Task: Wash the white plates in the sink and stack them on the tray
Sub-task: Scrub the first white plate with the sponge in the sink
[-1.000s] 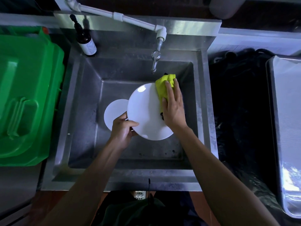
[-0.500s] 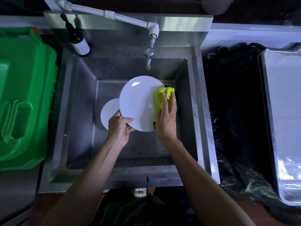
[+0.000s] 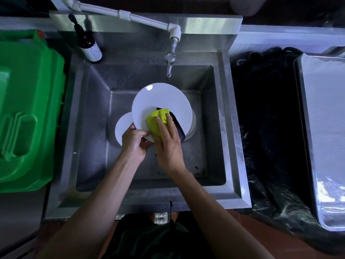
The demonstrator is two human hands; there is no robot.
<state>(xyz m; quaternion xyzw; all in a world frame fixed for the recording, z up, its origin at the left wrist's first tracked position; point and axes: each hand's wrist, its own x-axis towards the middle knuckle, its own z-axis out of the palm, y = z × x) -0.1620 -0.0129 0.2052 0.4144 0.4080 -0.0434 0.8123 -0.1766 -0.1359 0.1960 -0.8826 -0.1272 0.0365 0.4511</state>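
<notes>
No legible text, labels, signs.

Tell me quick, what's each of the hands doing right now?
Left hand: grips the near edge of the white plate over the sink.
Right hand: fingers straight, pressing the yellow sponge onto that plate.

Back-of-house dishwashing spot, likely a commercial or utility kitchen. Deep steel sink (image 3: 234,128) with welded backsplash; white pipe (image 3: 130,15) and tap (image 3: 169,62) over its back edge. Pump bottle (image 3: 89,45) on sink's back-left corner. Green bin (image 3: 28,109) left of sink, black bag (image 3: 267,118) and steel tray (image 3: 324,128) to its right. White plates (image 3: 164,98) in the basin.
</notes>
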